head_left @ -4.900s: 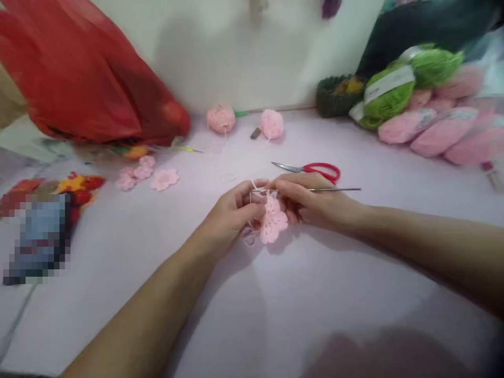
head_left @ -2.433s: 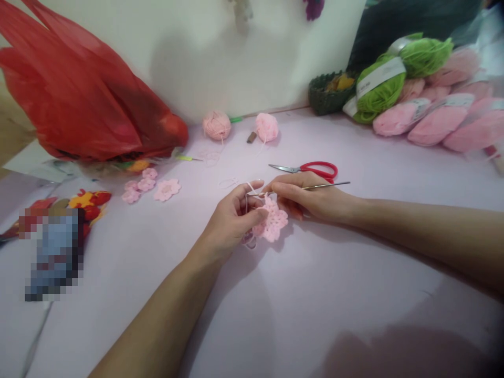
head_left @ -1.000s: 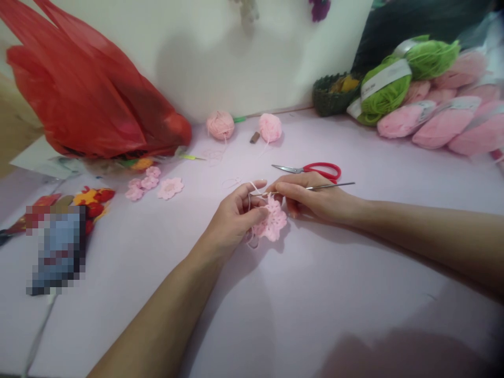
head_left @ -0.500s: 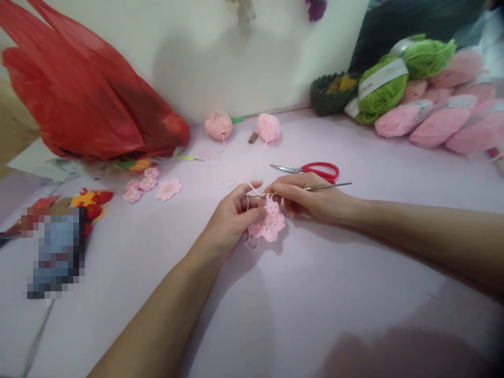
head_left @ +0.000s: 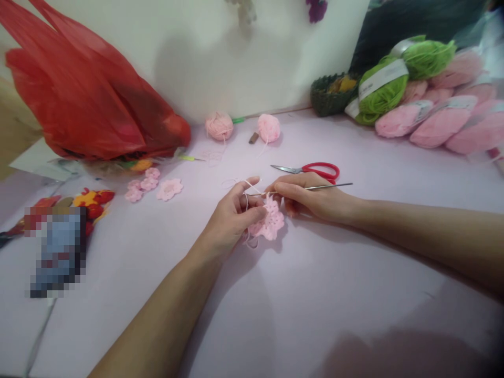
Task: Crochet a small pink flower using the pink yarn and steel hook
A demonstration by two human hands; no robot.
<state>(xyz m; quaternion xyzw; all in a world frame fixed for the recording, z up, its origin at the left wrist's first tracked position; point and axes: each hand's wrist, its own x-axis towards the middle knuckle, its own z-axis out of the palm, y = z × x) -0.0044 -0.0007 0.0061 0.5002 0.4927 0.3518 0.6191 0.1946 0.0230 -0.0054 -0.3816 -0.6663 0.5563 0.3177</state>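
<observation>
Left hand (head_left: pixel 232 215): curled, with the pink crocheted flower (head_left: pixel 270 223) gripped between thumb and fingers; the forefinger is raised and a pale pink yarn strand (head_left: pixel 247 202) is tensioned over it.
Right hand (head_left: pixel 307 197): closed in a pinch on a steel crochet hook (head_left: pixel 328 186), whose shaft is held across the fingers.
Flower: held at the left thumb, just below the hook, with its lower edge resting near the lilac table cover (head_left: pixel 315 273).
Step in hand: a stitch is judged to be in progress at the flower's upper edge, with the hook tip reaching to the left fingers.
Next move: the strand is judged to need catching with the hook and drawing through while the left hand keeps it taut.
Change from the earlier frame: the left forefinger is raised slightly higher, and a loose yarn loop shows beyond it.
Nearby: red-handled scissors (head_left: pixel 323 170) lie just past the right hand.
</observation>
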